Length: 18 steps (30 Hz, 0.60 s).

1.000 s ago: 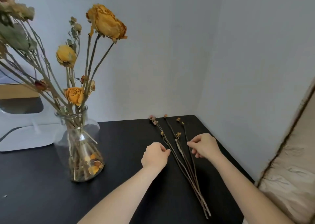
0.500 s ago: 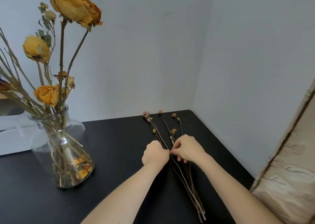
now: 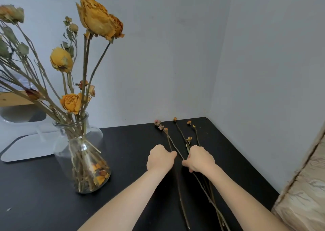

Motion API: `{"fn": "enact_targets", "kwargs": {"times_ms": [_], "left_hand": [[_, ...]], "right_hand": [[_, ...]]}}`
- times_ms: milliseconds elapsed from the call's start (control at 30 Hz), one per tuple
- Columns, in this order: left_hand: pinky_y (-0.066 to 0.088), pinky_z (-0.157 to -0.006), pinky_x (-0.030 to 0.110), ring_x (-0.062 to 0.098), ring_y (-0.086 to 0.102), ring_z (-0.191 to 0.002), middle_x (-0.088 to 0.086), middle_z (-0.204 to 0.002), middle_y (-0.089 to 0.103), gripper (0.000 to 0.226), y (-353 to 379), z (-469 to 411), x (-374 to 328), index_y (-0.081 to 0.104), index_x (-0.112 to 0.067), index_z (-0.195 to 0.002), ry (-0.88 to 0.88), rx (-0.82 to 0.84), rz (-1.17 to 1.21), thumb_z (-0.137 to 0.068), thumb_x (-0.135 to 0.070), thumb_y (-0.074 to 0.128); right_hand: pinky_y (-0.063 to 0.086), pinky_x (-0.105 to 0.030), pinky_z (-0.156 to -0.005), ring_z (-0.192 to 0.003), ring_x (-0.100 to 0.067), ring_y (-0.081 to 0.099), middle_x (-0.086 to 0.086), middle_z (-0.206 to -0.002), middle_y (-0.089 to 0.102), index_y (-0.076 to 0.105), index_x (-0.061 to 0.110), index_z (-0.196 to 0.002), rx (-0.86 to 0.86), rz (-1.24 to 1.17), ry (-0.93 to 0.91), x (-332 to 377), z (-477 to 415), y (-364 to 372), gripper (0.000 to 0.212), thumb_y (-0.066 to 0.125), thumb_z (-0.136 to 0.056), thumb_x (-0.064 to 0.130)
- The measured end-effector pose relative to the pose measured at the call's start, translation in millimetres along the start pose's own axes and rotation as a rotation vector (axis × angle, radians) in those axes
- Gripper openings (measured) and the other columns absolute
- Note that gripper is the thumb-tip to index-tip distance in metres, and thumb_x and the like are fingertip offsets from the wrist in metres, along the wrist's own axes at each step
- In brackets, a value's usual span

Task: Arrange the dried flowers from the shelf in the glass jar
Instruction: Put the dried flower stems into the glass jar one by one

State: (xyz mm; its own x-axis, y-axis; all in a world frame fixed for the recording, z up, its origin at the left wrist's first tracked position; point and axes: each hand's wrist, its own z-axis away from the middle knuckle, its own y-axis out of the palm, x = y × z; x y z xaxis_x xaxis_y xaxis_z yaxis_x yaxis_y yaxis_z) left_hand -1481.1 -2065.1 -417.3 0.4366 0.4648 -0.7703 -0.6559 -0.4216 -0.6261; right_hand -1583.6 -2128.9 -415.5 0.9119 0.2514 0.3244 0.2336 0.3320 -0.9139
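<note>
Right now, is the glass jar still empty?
No, the glass jar already holds a bunch of dried yellow roses, while thin loose stems lie on the black table.

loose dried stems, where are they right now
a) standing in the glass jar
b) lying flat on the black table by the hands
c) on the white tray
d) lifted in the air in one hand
b: the loose dried stems lie flat on the black table, running under the left hand and right hand, apart from the glass jar.
</note>
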Motion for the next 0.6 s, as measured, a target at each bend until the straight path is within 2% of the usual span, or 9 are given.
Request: {"fn": "enact_targets", "kwargs": {"times_ms": [67,167,233,300,400,467,533,600], "left_hand": [[0.053,-0.068,0.029,0.020,0.066,-0.069,0.001,-0.065,0.062,0.022,-9.6,2.2,0.4,0.066,-0.011,-0.072,0.037,-0.024,0.062,-0.085,-0.028,0.059],[0.050,-0.061,0.024,0.009,0.059,-0.053,-0.004,-0.059,0.061,0.023,-25.7,9.1,-0.3,0.061,-0.022,-0.064,0.122,-0.051,0.147,-0.087,-0.026,0.059],[0.046,-0.057,0.018,0.003,0.055,-0.045,-0.007,-0.058,0.060,0.016,-38.2,14.8,-0.7,0.060,-0.025,-0.072,0.175,-0.073,0.202,-0.087,-0.026,0.059],[0.042,-0.053,0.013,-0.001,0.054,-0.040,-0.008,-0.058,0.060,0.011,-52.1,20.9,-0.6,0.060,-0.026,-0.077,0.236,-0.107,0.250,-0.087,-0.026,0.059],[0.042,-0.047,0.005,-0.005,0.055,-0.043,-0.008,-0.056,0.058,0.006,-73.6,34.4,-0.4,0.061,-0.025,-0.081,0.350,-0.172,0.298,-0.087,-0.023,0.061],[0.041,-0.048,0.003,-0.005,0.057,-0.048,-0.010,-0.053,0.058,0.007,-88.7,47.1,0.8,0.061,-0.027,-0.082,0.430,-0.220,0.314,-0.086,-0.021,0.062],[0.042,-0.050,0.004,-0.003,0.058,-0.052,-0.013,-0.051,0.058,0.011,-105.0,61.1,4.1,0.061,-0.032,-0.082,0.517,-0.255,0.320,-0.085,-0.021,0.063],[0.042,-0.050,0.006,0.000,0.057,-0.054,-0.016,-0.055,0.059,0.017,-122.7,75.1,8.4,0.060,-0.038,-0.080,0.617,-0.311,0.283,-0.084,-0.022,0.063]], "right_hand": [[0.054,-0.030,-0.073,-0.071,-0.014,0.065,0.001,-0.074,0.069,0.064,0.012,-0.081,0.014,-0.001,0.020,2.3,0.6,-0.8,0.017,0.062,-0.081,0.029],[0.055,-0.029,-0.071,-0.056,-0.012,0.058,0.002,-0.065,0.065,0.062,0.012,-0.078,0.022,-0.051,0.017,5.4,2.8,-3.8,0.019,0.061,-0.082,0.030],[0.053,-0.027,-0.066,-0.049,-0.011,0.055,0.001,-0.061,0.062,0.063,0.011,-0.076,-0.002,-0.103,-0.010,6.8,5.3,-8.1,0.020,0.061,-0.082,0.030],[0.052,-0.026,-0.062,-0.044,-0.010,0.052,0.002,-0.051,0.058,0.063,0.010,-0.063,-0.035,-0.184,-0.051,6.9,8.3,-15.3,0.026,0.060,-0.082,0.028],[0.045,-0.022,-0.053,-0.037,-0.008,0.046,0.003,-0.044,0.053,0.057,0.011,-0.050,-0.058,-0.359,-0.084,7.3,15.7,-28.2,0.035,0.059,-0.082,0.025],[0.041,-0.020,-0.050,-0.032,-0.005,0.043,0.003,-0.045,0.053,0.060,0.010,-0.054,-0.066,-0.466,-0.108,8.9,21.3,-35.7,0.033,0.060,-0.083,0.024],[0.041,-0.020,-0.050,-0.034,-0.005,0.043,0.000,-0.051,0.057,0.068,0.005,-0.069,-0.073,-0.519,-0.140,13.0,27.0,-41.6,0.027,0.060,-0.085,0.024],[0.043,-0.021,-0.051,-0.038,-0.006,0.044,0.000,-0.055,0.059,0.069,0.007,-0.079,-0.085,-0.553,-0.178,18.9,32.3,-45.1,0.020,0.060,-0.086,0.024]]}}
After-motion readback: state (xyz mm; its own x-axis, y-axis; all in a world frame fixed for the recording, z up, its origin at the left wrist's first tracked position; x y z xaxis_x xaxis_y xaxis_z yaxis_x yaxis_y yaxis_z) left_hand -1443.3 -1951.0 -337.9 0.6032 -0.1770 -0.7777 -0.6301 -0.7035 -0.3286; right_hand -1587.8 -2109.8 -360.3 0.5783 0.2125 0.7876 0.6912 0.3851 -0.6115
